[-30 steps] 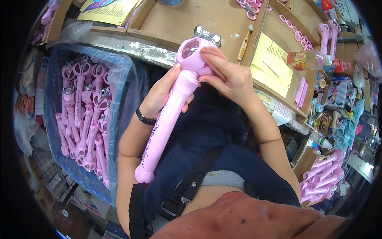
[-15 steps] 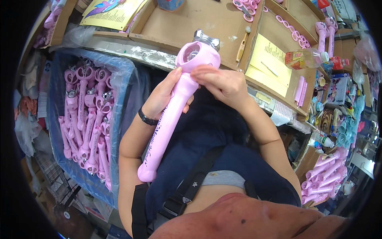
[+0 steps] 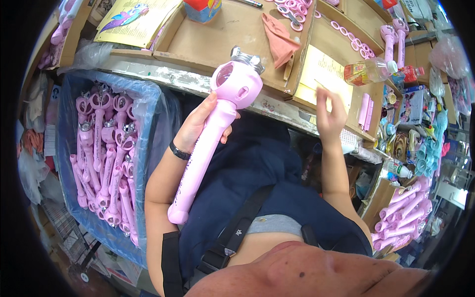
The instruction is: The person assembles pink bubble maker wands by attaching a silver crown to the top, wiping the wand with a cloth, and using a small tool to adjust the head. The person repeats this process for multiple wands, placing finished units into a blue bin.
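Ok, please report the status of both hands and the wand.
Left hand holding wand. Right hand off wand, blurred, near yellow sheet. Cloth apart from both; nothing visibly blocking.

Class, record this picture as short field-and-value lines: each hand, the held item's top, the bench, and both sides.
Left hand: wrapped around a glossy pink plastic wand, just below its round openwork head
Wand top: silver, shiny angular piece
Right hand: blurred, near a yellow printed paper sheet; grip unclear
Bench: salmon-pink cloth over a shallow brown cardboard tray
Left side: blue plastic-lined bin of similar pink wands
Right side: clear, white-capped plastic bottle
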{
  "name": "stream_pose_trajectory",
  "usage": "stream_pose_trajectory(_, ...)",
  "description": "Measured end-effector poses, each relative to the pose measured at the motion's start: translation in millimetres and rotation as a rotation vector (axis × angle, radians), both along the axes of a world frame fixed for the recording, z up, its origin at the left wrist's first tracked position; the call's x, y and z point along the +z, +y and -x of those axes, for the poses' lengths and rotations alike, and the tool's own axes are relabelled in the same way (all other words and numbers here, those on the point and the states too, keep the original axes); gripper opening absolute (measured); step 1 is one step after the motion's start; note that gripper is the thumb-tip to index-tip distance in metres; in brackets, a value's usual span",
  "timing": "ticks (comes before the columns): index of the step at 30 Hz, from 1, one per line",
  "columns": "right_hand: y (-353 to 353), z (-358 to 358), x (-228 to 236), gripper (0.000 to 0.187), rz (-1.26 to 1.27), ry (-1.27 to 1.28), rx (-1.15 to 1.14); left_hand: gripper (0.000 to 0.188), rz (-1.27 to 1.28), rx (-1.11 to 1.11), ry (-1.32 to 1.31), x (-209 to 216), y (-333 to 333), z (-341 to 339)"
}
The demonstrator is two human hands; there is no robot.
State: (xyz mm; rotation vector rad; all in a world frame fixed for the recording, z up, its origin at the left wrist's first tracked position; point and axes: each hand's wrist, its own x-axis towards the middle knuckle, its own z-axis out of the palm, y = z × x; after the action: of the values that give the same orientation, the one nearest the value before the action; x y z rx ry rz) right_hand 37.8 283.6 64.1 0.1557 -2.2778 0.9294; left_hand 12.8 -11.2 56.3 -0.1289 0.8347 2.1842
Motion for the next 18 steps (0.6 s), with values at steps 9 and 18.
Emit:
stream_pose_trajectory(9, 32.3, -92.0, -62.7, 0.032, -0.587, -0.085, -0.12, 0.044, 0.031, -0.026, 0.042, -7.2, -0.6, -0.8)
stream_pose_trajectory(18, -35.2, -31.0, -10.7, 0.02, 0.31, -0.081, 0.152, 0.044, 0.296, -0.001, 0.152, 10.4, 12.6, -2.2)
